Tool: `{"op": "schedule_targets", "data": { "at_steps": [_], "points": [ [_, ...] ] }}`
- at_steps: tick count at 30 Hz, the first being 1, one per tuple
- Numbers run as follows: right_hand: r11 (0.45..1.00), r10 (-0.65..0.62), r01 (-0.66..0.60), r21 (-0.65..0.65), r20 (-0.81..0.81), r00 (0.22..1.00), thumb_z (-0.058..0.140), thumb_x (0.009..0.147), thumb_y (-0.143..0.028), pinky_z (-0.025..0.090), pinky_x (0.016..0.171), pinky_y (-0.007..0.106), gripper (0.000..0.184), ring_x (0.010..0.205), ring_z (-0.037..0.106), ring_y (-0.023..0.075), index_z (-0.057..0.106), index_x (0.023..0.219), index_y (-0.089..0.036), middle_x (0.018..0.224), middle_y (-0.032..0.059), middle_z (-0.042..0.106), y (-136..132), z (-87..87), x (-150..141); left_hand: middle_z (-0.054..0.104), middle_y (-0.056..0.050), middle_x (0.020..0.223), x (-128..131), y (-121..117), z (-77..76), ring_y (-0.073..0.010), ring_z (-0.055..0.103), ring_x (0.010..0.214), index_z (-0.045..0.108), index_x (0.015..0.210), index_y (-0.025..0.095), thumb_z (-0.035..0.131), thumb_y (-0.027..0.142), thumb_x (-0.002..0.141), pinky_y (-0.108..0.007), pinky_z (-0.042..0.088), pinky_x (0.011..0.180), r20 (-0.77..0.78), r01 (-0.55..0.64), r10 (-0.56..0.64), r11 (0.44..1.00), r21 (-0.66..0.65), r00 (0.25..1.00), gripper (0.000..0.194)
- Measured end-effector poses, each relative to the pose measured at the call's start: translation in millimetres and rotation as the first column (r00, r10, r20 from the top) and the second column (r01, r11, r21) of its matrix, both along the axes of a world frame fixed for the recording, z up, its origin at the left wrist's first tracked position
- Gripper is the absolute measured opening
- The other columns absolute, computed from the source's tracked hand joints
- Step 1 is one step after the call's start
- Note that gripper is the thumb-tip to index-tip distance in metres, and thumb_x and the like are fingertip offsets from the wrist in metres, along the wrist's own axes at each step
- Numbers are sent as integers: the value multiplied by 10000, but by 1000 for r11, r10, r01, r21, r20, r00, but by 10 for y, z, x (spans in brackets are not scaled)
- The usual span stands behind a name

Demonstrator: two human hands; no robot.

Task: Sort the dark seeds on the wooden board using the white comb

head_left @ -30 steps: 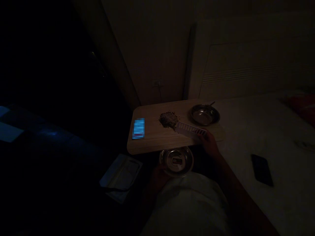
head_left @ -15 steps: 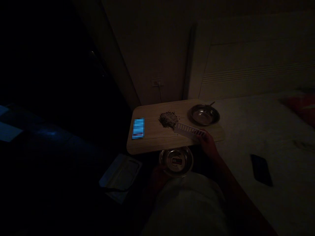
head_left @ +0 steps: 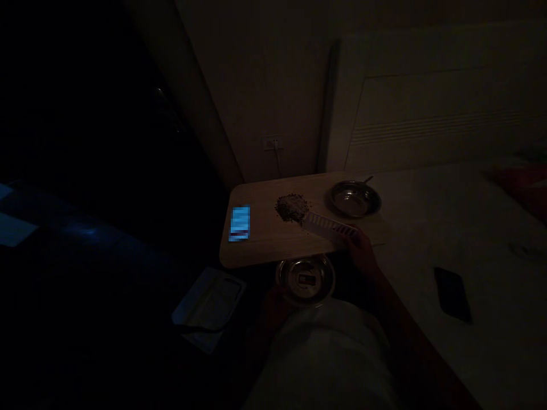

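grips slotted strip (head_left: 328,225) in right hand (head_left: 361,248), fingers clamped on near end. holds far end at lower right edge of grainy pile (head_left: 292,207) on wooden board (head_left: 265,247); looks like working at pile edge. reaches left hand (head_left: 274,302) to rim of lower bowl (head_left: 328,279), just below board's near edge; too dark to tell finger closure. can see small dark item (head_left: 306,279) inside. for any move from here, probably calls for low, level strip end and steady bowl. also on board: upper bowl (head_left: 354,206), lit screen (head_left: 240,222).
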State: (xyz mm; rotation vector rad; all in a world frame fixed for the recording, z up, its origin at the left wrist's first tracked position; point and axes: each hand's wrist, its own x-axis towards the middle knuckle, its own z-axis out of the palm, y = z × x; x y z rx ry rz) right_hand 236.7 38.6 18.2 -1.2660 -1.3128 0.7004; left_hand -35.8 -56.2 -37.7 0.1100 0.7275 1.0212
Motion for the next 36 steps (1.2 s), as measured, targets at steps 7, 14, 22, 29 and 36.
{"op": "schedule_targets", "data": {
  "at_steps": [7, 14, 22, 29, 36],
  "points": [
    [998, 54, -54, -8, 2, 999, 641, 894, -514, 545, 939, 435, 329, 994, 695, 273, 696, 1067, -240, 1043, 69, 772, -4, 34, 3, 812, -88, 932, -20, 5, -42, -321, 732, 1044, 764, 923, 167, 717, 105, 685, -490, 437, 1105, 6, -2, 2, 1000, 11, 1000, 251],
    [998, 54, -55, -30, -23, 998, 651, 875, -508, 544, 928, 427, 336, 987, 697, 272, 695, 1067, -236, 1043, 71, 769, -4, 33, 10, 813, -118, 974, -26, -5, -12, -319, 739, 1010, 771, 934, 123, 726, 125, 687, -482, 427, 1112, -16, 1, -1, 1000, -13, 1000, 250],
    [995, 92, -93, -42, -13, 996, 644, 888, -501, 540, 920, 411, 311, 962, 689, 255, 693, 1047, -238, 1016, 52, 763, -20, 56, -4, 808, -117, 1019, 10, 22, 58, -323, 726, 1059, 760, 1021, 136, 681, 100, 696, -495, 429, 1113, 21, -8, 8, 1000, 13, 1000, 337],
    [983, 175, -175, -52, 13, 984, 631, 898, -496, 535, 910, 400, 297, 962, 677, 251, 705, 1024, -238, 1014, 50, 754, -52, 123, -42, 811, -118, 987, -6, -10, 60, -323, 729, 1048, 768, 982, 121, 682, 99, 708, -486, 434, 1109, -7, 1, -1, 1000, 1, 1000, 288],
    [963, 235, -237, -128, -30, 971, 696, 833, -525, 544, 833, 384, 315, 857, 666, 238, 720, 948, -233, 916, 33, 747, -87, 192, -24, 812, -105, 1049, 22, -7, 58, -305, 732, 1032, 761, 1021, 147, 699, 88, 675, -496, 443, 1097, -25, -48, 48, 999, 25, 999, 357]
  ]
}}
